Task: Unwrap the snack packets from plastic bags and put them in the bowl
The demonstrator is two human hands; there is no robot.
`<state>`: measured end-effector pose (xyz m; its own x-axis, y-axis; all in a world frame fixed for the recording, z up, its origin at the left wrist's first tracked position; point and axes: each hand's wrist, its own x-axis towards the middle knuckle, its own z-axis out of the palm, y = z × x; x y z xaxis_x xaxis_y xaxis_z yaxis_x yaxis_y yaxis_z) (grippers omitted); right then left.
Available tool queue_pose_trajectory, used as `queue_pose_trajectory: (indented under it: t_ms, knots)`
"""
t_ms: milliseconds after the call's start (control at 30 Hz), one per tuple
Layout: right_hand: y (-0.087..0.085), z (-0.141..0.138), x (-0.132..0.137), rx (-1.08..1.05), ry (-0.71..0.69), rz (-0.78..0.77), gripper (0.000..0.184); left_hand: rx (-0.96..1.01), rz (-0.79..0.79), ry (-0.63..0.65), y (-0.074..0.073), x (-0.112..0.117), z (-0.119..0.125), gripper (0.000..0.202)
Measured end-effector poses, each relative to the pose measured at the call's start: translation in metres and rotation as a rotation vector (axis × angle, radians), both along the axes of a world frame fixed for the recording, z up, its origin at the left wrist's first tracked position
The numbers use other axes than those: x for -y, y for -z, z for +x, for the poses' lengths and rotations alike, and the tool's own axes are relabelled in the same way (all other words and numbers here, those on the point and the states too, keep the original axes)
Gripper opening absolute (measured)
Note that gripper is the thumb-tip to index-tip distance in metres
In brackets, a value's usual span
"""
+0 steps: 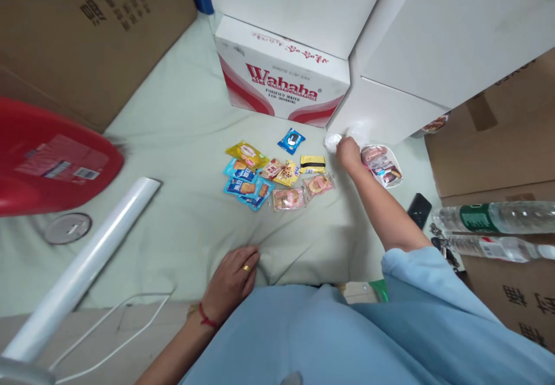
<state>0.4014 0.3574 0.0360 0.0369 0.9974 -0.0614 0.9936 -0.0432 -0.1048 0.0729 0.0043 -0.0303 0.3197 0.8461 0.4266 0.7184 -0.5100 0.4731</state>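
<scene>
My right hand (348, 152) reaches to the base of the white cabinet, its fingers closed on a white crumpled wrapper (332, 142). Just right of it is a white tray (396, 165) holding several wrapped snacks. My left hand (233, 274) lies flat near the front edge of the pale green cloth, holding nothing. Between the hands and the box are snack packets: a blue one (292, 140) apart at the back, a yellow-green one (247, 155) over several light-blue ones (249, 187), a yellow one (313, 164), and clear-and-pink ones (288, 198).
A Wahaha water carton (284, 78) stands at the back against a white cabinet (390, 107). On the left are a red container (56, 159) and a white tube (87, 263). A phone (419, 210) and two plastic bottles (511, 217) lie on the right, beside cardboard boxes (498, 136).
</scene>
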Motion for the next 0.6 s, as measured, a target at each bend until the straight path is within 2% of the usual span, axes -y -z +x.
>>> queue_pose_trajectory:
  t_ms: [100, 200, 300, 400, 500, 600]
  knots:
    - [-0.008, 0.001, 0.007, -0.03, 0.013, 0.065, 0.036, -0.033, 0.008, 0.007, -0.001, 0.0, 0.001, 0.029]
    - [-0.012, -0.004, 0.01, -0.096, -0.034, 0.111, 0.035, -0.05, -0.002, 0.007, -0.002, -0.002, 0.001, 0.028]
    - [-0.007, -0.013, 0.008, -0.111, -0.06, 0.061, 0.039, -0.028, -0.027, -0.012, -0.001, -0.002, 0.001, 0.029]
    - [-0.001, -0.017, 0.001, -0.147, -0.019, 0.032, 0.027, 0.034, -0.069, -0.029, -0.003, 0.0, 0.002, 0.029]
    - [-0.002, -0.01, -0.002, -0.352, 0.016, 0.168, 0.021, 0.148, -0.125, -0.086, -0.011, 0.006, 0.002, 0.027]
    - [-0.011, 0.003, 0.01, -0.68, 0.072, 0.339, 0.016, 0.27, -0.188, -0.209, -0.026, 0.009, 0.003, 0.024]
